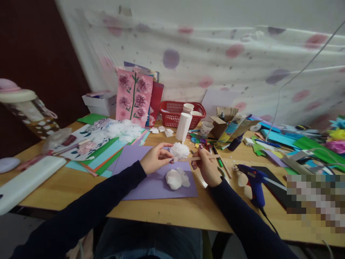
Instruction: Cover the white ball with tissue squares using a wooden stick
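My left hand (pixel 157 158) is closed, its fingertips pinching the edge of a fluffy white paper flower (pixel 180 150). In my right hand (pixel 207 163) is a flat wooden stick (pixel 194 158), gripped between thumb and fingers, with its left end against the underside of the flower. Both hands are raised over a sheet of purple paper (pixel 140 180). Lying on that sheet, just below the flower, are round pieces of thin white paper (pixel 174 179). Behind the flower stands a white paper roll (pixel 184 127).
To my right lies a blue glue gun (pixel 253 180) with its cord. A red basket (pixel 172 120) with paper cups stands at the back. Coloured paper sheets (pixel 101 158) and cotton-like tufts (pixel 125 129) lie on the left, near a long white case (pixel 37 180).
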`<state>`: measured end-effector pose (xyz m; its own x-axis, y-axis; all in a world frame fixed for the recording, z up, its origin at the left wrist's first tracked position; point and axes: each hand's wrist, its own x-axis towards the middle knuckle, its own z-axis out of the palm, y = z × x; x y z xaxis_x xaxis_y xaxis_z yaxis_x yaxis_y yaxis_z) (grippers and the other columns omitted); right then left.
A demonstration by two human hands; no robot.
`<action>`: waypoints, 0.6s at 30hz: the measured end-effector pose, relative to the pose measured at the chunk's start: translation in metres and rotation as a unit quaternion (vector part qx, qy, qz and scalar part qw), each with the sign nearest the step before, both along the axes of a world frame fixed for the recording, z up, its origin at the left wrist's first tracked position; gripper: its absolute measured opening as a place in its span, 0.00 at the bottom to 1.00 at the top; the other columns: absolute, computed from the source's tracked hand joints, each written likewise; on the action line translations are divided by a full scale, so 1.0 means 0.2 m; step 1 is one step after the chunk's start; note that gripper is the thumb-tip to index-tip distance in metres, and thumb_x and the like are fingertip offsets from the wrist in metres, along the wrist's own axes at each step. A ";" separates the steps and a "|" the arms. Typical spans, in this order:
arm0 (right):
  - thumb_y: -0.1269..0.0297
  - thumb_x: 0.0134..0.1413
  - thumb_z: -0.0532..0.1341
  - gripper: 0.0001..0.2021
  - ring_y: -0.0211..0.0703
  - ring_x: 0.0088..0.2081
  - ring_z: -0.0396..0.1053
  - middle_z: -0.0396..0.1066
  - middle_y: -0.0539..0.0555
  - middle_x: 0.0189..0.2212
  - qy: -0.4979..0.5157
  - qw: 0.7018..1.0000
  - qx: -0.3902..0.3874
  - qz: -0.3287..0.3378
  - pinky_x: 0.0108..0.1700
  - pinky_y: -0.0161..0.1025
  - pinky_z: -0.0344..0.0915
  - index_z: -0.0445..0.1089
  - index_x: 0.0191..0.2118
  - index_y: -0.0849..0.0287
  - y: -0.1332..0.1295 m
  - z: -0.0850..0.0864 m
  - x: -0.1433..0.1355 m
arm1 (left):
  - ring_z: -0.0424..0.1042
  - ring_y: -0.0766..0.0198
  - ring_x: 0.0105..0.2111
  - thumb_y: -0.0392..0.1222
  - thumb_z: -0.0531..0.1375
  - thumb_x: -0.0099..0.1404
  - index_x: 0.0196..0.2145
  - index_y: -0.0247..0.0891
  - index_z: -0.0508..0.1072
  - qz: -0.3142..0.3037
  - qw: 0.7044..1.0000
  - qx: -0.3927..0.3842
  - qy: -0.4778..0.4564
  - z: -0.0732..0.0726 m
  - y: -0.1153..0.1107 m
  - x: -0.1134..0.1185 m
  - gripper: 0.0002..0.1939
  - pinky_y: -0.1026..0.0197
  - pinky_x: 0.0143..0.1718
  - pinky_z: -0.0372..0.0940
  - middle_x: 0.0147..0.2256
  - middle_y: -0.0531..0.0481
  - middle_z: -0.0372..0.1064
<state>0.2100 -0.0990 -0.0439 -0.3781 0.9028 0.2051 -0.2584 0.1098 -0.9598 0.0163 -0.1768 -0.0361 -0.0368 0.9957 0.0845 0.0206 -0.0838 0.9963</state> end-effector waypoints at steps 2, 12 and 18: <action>0.40 0.50 0.62 0.25 0.32 0.13 0.60 0.64 0.47 0.11 -0.006 1.000 0.002 0.007 0.17 0.30 0.58 0.64 0.20 0.59 -0.01 0.00 0.00 | 0.76 0.64 0.32 0.29 0.65 0.52 0.48 0.34 0.64 -0.008 1.000 -0.004 0.006 0.00 0.00 0.01 0.25 0.56 0.43 0.67 0.30 0.52 0.75; 0.41 0.50 0.63 0.25 0.32 0.13 0.60 0.64 0.47 0.11 -0.008 1.000 -0.002 0.008 0.16 0.30 0.58 0.63 0.19 0.59 -0.01 0.01 0.00 | 0.76 0.64 0.37 0.32 0.63 0.58 0.52 0.34 0.62 -0.092 0.995 -0.038 0.019 0.07 0.01 -0.02 0.25 0.57 0.46 0.66 0.36 0.47 0.77; 0.41 0.47 0.64 0.24 0.32 0.13 0.61 0.64 0.47 0.12 0.001 1.000 -0.023 -0.018 0.16 0.30 0.58 0.65 0.20 0.58 -0.03 0.01 0.01 | 0.77 0.63 0.35 0.31 0.65 0.54 0.50 0.33 0.63 -0.108 0.990 -0.083 0.045 0.11 0.08 -0.03 0.26 0.58 0.43 0.67 0.34 0.47 0.78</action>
